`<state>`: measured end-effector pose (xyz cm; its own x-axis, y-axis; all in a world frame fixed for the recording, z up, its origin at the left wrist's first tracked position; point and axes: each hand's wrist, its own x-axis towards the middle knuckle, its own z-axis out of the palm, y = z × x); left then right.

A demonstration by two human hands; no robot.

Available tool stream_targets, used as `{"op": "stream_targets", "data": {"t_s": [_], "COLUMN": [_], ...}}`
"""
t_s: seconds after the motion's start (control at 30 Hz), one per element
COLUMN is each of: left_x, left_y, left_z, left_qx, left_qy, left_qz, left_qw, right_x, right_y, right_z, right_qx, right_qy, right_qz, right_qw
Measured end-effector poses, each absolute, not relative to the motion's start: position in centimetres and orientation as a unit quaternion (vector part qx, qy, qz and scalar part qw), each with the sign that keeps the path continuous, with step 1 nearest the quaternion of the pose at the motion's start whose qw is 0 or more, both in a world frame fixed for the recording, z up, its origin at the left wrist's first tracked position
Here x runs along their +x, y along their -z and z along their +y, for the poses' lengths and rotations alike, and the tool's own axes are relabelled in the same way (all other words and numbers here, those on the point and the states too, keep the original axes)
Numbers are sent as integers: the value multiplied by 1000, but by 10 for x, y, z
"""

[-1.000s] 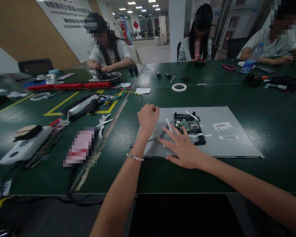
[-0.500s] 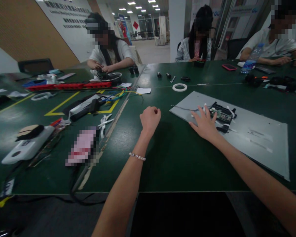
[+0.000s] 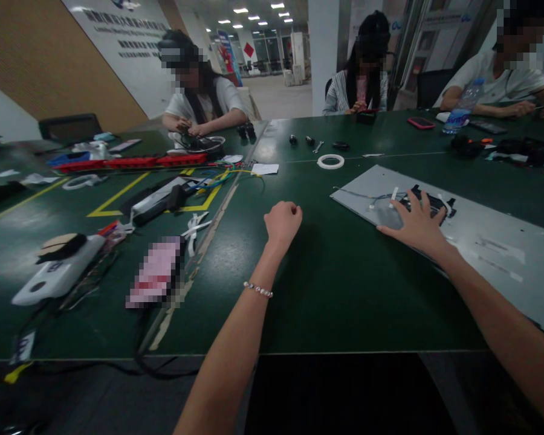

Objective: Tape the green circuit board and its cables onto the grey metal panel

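Observation:
My left hand [image 3: 283, 225], with a beaded bracelet [image 3: 258, 290] on its wrist, is curled into a loose fist over the green table, and nothing shows in it. To the right, my right hand [image 3: 419, 225] has its fingers spread. It lies over a flat grey metal panel [image 3: 494, 241], partly covering a circuit board in a black bracket [image 3: 444, 205] on the panel. A thin cable [image 3: 358, 194] runs from the board toward the panel's left corner. White tape strips stick to the panel. Whether my fingertips press on the board or the panel, I cannot tell.
Beyond my hands lie a white tape roll [image 3: 330, 161], a small wrench [image 3: 318, 147] and a paper piece [image 3: 265, 169]. On the left are a pixelated pink object [image 3: 158, 272], a white device [image 3: 57, 275] and tangled wires [image 3: 226, 175]. Three people sit across the table.
The panel has slid to the right together with my spread right hand. My left fist stays nearly in place. The whole view has shifted slightly.

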<state>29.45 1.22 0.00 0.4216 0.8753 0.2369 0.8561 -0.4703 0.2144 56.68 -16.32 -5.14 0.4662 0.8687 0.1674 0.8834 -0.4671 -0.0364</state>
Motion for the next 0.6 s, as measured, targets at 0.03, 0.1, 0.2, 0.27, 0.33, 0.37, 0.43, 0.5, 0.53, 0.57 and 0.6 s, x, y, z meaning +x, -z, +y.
{"op": "stream_targets", "data": {"t_s": [0.03, 0.1, 0.2, 0.27, 0.33, 0.37, 0.43, 0.5, 0.53, 0.57, 0.6], "left_x": [295, 295, 296, 297, 298, 298, 298, 298, 298, 297, 297], "left_y": [0, 0, 0, 1, 3, 4, 6, 8, 9, 9, 10], "left_z": [12, 11, 9, 9, 9, 9, 10, 11, 12, 12, 12], "left_qx": [843, 846, 852, 855, 857, 858, 857, 857, 858, 859, 861], "left_qy": [-158, -158, -158, -157, -154, -151, -144, -141, -141, -142, -145], "left_qz": [513, 509, 499, 493, 490, 490, 494, 495, 493, 489, 486], "left_qw": [29, 29, 34, 36, 38, 40, 40, 38, 38, 39, 40], "right_x": [566, 566, 572, 582, 595, 602, 617, 632, 639, 645, 651], "right_y": [54, 57, 58, 59, 61, 63, 66, 70, 72, 73, 75], "right_z": [-164, -164, -166, -167, -167, -167, -167, -169, -170, -172, -175], "right_qx": [-855, -858, -864, -875, -885, -890, -900, -913, -919, -924, -926], "right_qy": [83, 125, 148, 150, 155, 158, 164, 165, 165, 165, 167], "right_qz": [-506, -491, -469, -445, -419, -405, -378, -345, -329, -317, -310], "right_qw": [69, 88, 105, 118, 129, 134, 141, 142, 141, 139, 138]}}
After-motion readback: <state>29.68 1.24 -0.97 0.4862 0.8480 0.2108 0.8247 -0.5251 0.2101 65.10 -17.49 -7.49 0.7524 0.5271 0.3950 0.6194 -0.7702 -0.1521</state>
